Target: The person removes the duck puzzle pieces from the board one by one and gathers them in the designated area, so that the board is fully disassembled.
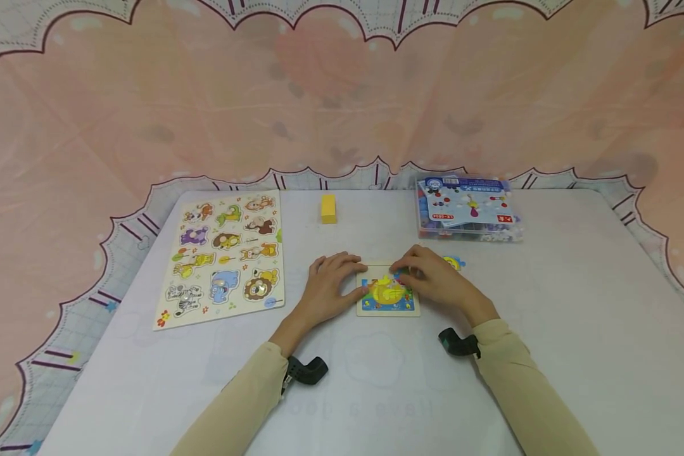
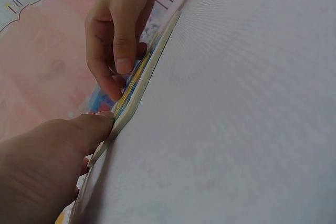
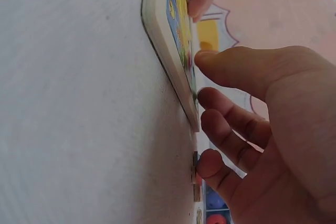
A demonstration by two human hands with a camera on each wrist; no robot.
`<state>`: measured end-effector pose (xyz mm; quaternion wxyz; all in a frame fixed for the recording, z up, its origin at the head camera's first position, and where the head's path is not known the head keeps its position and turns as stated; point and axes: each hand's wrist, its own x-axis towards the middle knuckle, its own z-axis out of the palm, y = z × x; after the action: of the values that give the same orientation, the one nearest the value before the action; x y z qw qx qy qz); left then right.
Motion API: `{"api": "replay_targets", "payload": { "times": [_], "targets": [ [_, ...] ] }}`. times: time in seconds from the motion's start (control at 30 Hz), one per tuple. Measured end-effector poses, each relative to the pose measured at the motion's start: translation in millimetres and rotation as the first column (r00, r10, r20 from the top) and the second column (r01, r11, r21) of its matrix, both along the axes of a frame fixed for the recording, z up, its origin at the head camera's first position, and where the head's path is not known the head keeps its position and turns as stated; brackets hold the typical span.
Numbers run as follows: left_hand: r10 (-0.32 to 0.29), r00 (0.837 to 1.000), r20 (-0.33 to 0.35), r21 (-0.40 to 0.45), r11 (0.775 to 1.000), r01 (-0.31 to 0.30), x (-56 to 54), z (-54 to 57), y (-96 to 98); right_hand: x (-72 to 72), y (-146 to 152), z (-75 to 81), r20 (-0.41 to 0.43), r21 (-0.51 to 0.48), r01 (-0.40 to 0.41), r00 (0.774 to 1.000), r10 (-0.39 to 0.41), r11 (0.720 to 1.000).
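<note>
A small wooden jigsaw puzzle (image 1: pixel 387 312) with a yellow duck picture (image 1: pixel 386 292) on blue lies in front of me. My left hand (image 1: pixel 332 283) holds its left side, thumb on the frame and fingers by the far left corner. Over the upper right part of the picture, my right hand (image 1: pixel 436 277) has its thumb and fingertips right at the surface, spread a little apart with nothing seen between them in the right wrist view. Just beyond that hand, a loose puzzle piece (image 1: pixel 453 261) in yellow and blue sits on the table, partly hidden.
An animal peg puzzle board (image 1: pixel 222 256) lies at the left. At the back stand a yellow block (image 1: pixel 328 209) and, to its right, a clear plastic case (image 1: pixel 470 209) with a blue printed card. A patterned curtain (image 1: pixel 342 95) hangs behind the white table (image 1: pixel 576 304).
</note>
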<state>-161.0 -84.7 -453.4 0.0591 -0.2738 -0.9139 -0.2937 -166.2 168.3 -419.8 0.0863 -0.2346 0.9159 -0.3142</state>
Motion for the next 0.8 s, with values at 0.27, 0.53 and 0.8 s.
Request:
{"api": "replay_targets", "payload": {
  "times": [0.27, 0.53, 0.8],
  "targets": [
    [0.001, 1.0, 0.008, -0.021, 1.0, -0.001, 0.6, 0.4, 2.0, 0.3, 0, -0.6, 0.004, 0.0, -0.004, 1.0, 0.004, 1.0],
    [-0.123, 0.992, -0.031, -0.188, 0.975, 0.115, 21.5, 19.8, 21.5, 0.7, 1, -1.2, -0.01, -0.01, -0.019, 1.0, 0.019, 1.0],
    [-0.289, 0.957, -0.012, -0.384, 0.885, 0.262, 48.4, 31.6, 38.5, -0.4, 2, 0.2, -0.06, -0.023, -0.04, 0.997, 0.039, 0.999]
  ]
}}
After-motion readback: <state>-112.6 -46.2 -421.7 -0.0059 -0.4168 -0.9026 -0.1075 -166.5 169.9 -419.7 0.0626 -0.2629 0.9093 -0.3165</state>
